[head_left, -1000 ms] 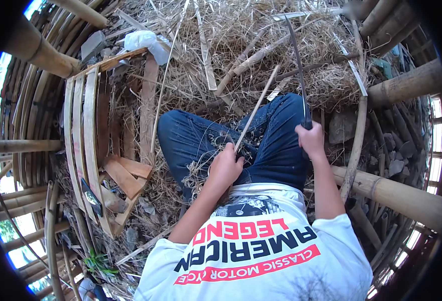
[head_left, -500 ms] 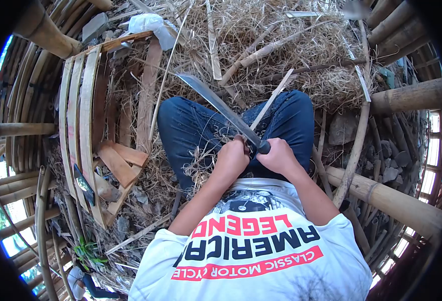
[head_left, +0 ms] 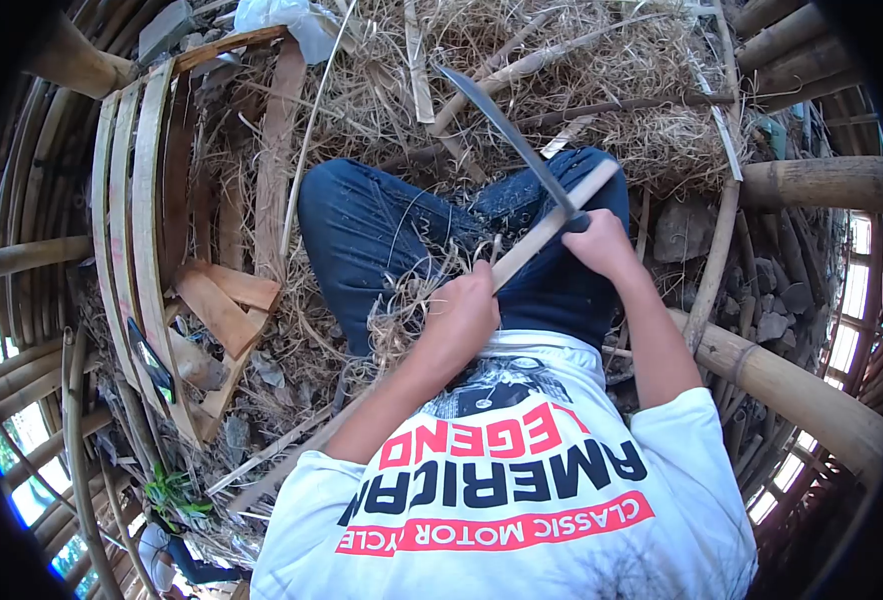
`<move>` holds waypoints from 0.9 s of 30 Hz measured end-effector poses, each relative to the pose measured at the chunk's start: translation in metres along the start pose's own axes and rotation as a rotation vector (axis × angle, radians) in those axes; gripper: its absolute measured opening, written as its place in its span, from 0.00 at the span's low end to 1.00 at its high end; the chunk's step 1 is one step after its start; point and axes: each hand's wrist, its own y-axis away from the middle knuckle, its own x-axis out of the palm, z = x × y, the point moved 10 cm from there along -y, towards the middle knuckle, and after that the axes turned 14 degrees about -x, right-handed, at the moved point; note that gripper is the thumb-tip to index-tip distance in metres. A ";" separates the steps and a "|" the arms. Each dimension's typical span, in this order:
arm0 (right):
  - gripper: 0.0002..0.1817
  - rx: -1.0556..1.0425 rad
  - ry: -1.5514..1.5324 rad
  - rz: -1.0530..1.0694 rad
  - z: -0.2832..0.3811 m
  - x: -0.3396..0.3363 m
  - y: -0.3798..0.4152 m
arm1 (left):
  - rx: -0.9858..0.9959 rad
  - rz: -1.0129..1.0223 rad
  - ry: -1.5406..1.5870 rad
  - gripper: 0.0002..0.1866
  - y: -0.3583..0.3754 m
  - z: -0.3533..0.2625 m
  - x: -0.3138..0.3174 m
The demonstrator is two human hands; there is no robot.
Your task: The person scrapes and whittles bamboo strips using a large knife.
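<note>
My right hand [head_left: 599, 246] is closed round the dark handle of a machete [head_left: 506, 130]. Its long blade points up and away to the left, crossing the strip near the handle. A flat bamboo strip [head_left: 536, 245] is gripped in my left hand [head_left: 467, 305]. From that fist the strip slants up over my right thigh, and its other end passes behind my left forearm. Curled shavings [head_left: 401, 320] lie in my lap beside the left hand. I sit with legs folded in dark trousers [head_left: 361, 225].
At left stands a slatted wooden frame [head_left: 126, 230] with loose wood pieces [head_left: 223, 308] in it. Heaped shavings [head_left: 601, 75] cover the ground ahead. Thick bamboo poles [head_left: 791, 395] run along the right, near stones [head_left: 683, 232]. A clear plastic bag [head_left: 296, 22] lies at the top left.
The machete and my right hand have moved up and right, away from my left hand. The strip now shows as a broad face under the blade. The view has shifted slightly.
</note>
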 end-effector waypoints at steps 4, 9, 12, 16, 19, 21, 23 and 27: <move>0.15 0.001 0.023 -0.024 -0.013 -0.007 -0.001 | -0.029 0.035 -0.020 0.08 -0.005 0.002 0.008; 0.14 -0.072 -0.059 -0.046 0.012 -0.005 0.012 | -0.093 0.004 -0.009 0.17 -0.016 0.004 0.000; 0.13 -0.113 -0.045 0.041 0.027 0.018 0.029 | -0.090 -0.048 0.027 0.16 -0.024 0.009 -0.001; 0.13 -0.107 0.013 0.125 0.043 0.029 0.038 | -0.099 -0.014 0.033 0.15 -0.025 0.011 -0.001; 0.12 -0.077 0.020 0.144 0.045 0.027 0.038 | -0.108 0.011 0.103 0.15 -0.021 0.008 -0.006; 0.13 -0.091 0.080 0.100 0.054 0.016 0.035 | -0.100 0.005 0.171 0.14 -0.019 0.007 -0.009; 0.13 -0.082 0.080 0.086 0.052 0.012 0.030 | -0.102 -0.001 0.172 0.14 -0.018 0.008 -0.011; 0.16 0.004 0.116 0.018 0.010 -0.005 0.007 | -0.104 0.009 0.119 0.14 -0.007 0.014 -0.009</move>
